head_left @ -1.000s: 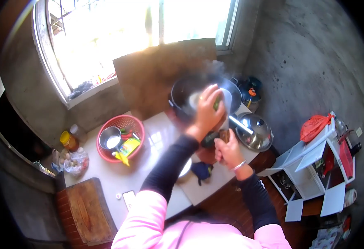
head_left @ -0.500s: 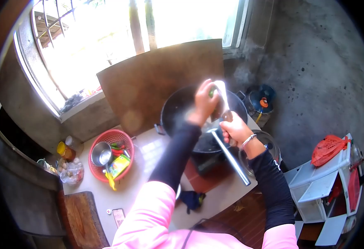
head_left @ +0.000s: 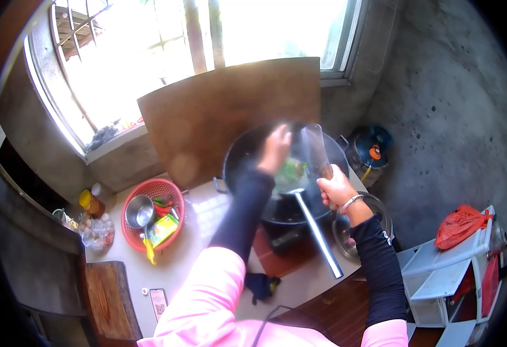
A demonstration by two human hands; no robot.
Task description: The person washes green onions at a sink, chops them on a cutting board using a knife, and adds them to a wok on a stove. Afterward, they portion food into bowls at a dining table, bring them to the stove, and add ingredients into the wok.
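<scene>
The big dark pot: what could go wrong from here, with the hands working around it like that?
The left hand is over the pot, where the view looks hazy; if it is hot in there, a burn seems possible.
The right hand grips a broad-bladed knife close by, so a slip might cut the left hand.
A metal handle juts out over the pot's near rim; an arm could perhaps knock it.

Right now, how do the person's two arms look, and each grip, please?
The upper sleeves are pink; the lower sleeves are black and close-fitting. The right black one bears a small white mark near its cuff. A silvery bracelet circles the right wrist. Left grip and right grip wear no gloves.
</scene>
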